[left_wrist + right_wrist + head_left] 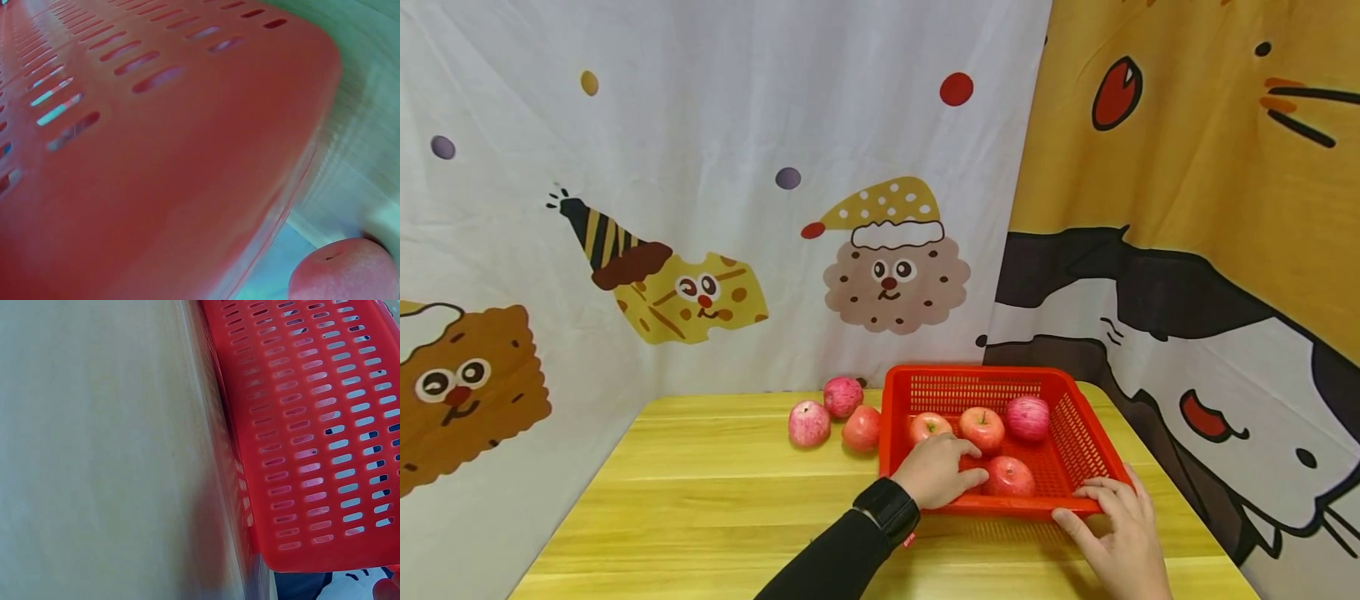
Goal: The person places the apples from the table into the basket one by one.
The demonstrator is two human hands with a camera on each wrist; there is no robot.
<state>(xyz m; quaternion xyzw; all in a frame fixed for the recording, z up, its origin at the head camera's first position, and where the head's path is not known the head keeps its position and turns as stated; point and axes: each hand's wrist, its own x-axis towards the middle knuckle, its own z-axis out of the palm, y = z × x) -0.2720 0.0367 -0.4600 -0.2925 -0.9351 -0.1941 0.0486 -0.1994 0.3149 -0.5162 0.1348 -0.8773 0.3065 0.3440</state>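
A red plastic basket (1078, 417) with slotted walls stands at the table's right side, holding several apples. My left hand (934, 471) reaches over its front left rim. Its fingers are loosely bent, with the thumb beside the front apple (1009, 477); no apple is visibly gripped. Just beyond it lie a left apple (929, 425) and a middle apple (982, 428), with a pinker apple (1027, 417) at the right. My right hand (1122, 533) holds the front right corner, thumb outside and fingers over the rim. Both wrist views mostly show the slotted basket wall (169, 162) (312, 506).
Left of the basket, on the wooden table (715, 500), sit three more apples: a pale one (809, 423), a dark pink one (843, 397) and a red one (862, 429) close to the basket wall. A cartoon-printed curtain (722, 150) hangs behind the table.
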